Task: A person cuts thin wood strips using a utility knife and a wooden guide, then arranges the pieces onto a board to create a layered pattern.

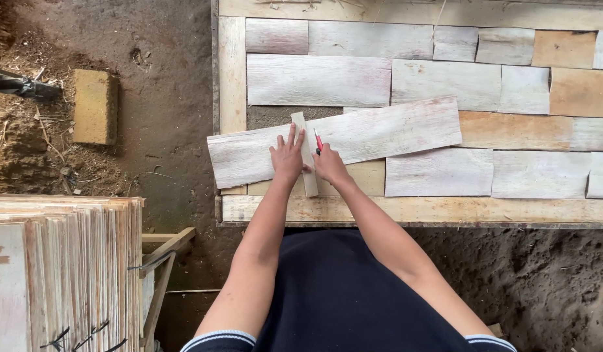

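Observation:
A long whitish veneer sheet lies slanted across a wooden frame on the ground. A narrow wooden strip lies across the sheet like a straightedge. My left hand presses flat on the sheet and the strip, fingers spread. My right hand grips a small red-handled cutter with its tip against the strip's right side. Several other veneer pieces fill the frame in rows behind and beside the sheet.
A stack of thin veneer sheets stands on a wooden support at the lower left. A yellowish brick lies on the bare dirt ground at the left. Loose soil lies at the lower right.

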